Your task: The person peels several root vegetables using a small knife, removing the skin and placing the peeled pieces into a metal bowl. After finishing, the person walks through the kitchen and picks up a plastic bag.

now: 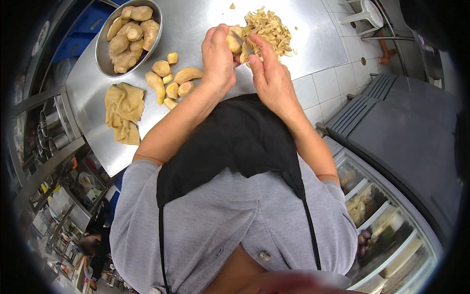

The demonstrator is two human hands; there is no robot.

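My left hand [218, 55] grips a partly peeled piece of ginger root [233, 43] above the steel table [312, 33]. Against its right side lies a small metal blade [237, 37], held in my right hand [271, 73]; its handle is hidden by the fingers. A strip of peel [243, 54] hangs between blade and thumb. Just beyond my right hand, ginger peelings [270, 29] form a loose heap. Several peeled ginger pieces [161, 68] lie left of my left forearm. Farther left, a steel bowl [160, 27] holds unpeeled ginger [134, 33].
A crumpled tan cloth [125, 106] lies near the table's left edge. At right stand a dark grey cabinet [404, 121] and a glass-topped case with food [385, 217]. A white plastic chair [367, 14] is beyond. Another person [96, 244] is at lower left, beside metal racks [44, 158].
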